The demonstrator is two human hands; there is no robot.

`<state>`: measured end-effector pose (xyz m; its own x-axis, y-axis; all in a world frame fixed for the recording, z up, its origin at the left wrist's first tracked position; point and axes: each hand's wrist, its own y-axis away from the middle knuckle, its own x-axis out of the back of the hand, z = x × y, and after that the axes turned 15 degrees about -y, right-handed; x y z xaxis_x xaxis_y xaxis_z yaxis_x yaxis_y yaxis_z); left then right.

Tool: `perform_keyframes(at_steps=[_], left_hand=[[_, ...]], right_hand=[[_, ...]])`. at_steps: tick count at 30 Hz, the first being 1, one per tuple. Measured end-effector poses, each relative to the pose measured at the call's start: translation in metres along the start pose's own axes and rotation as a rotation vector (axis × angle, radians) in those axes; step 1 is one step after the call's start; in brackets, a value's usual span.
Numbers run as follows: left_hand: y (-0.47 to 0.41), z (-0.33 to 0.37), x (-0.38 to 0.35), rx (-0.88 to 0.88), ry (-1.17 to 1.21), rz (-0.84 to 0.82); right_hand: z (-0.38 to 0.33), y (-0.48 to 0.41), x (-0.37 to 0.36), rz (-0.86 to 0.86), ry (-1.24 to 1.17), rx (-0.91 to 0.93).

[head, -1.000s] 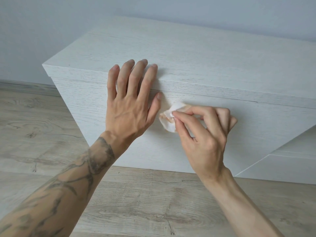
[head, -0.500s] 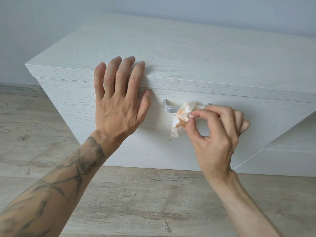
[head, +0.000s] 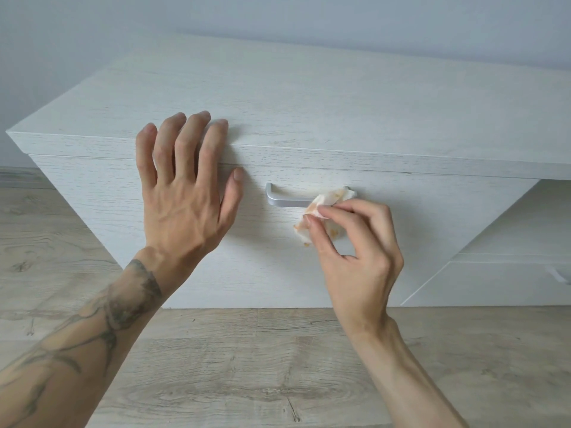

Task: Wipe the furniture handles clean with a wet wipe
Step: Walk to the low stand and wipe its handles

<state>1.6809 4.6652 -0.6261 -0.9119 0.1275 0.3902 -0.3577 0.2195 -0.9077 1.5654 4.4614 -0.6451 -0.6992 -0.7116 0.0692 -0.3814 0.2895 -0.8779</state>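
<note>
A silver bar handle (head: 285, 199) sits on the drawer front of a white wood-grain cabinet (head: 309, 97). My right hand (head: 355, 251) pinches a crumpled white wet wipe (head: 327, 200) with orange-brown stains and presses it over the handle's right end, which is hidden under it. The handle's left half is bare. My left hand (head: 185, 193) lies flat with fingers spread against the cabinet's top edge and drawer front, left of the handle, holding nothing.
A lower white unit (head: 500, 282) stands at the right, with part of another handle (head: 559, 274) at the frame edge. Light wood-plank floor (head: 247, 366) runs below the cabinet. A pale wall (head: 278, 17) is behind.
My right hand slid the wipe rightward along the handle, uncovering its left half. My left hand stayed flat on the cabinet.
</note>
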Motion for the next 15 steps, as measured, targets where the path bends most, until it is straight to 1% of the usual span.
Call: perform_keyframes(at_steps=[4, 7, 10, 12, 15], left_hand=[[0.0, 0.0, 0.001, 0.0, 0.008, -0.005], [0.0, 0.0, 0.001, -0.002, 0.008, -0.006], [0.0, 0.0, 0.001, -0.001, 0.014, -0.005], [0.0, 0.0, 0.001, 0.0, 0.015, -0.005], [0.0, 0.001, 0.001, 0.0, 0.016, -0.007]], right_hand=[[0.013, -0.004, 0.013, 0.034, -0.05, -0.066], [0.02, -0.003, 0.017, 0.043, -0.196, -0.21], [0.023, -0.008, 0.017, 0.102, -0.351, -0.342], [0.023, -0.011, 0.016, 0.098, -0.401, -0.375], [0.016, -0.007, 0.012, 0.078, -0.407, -0.383]])
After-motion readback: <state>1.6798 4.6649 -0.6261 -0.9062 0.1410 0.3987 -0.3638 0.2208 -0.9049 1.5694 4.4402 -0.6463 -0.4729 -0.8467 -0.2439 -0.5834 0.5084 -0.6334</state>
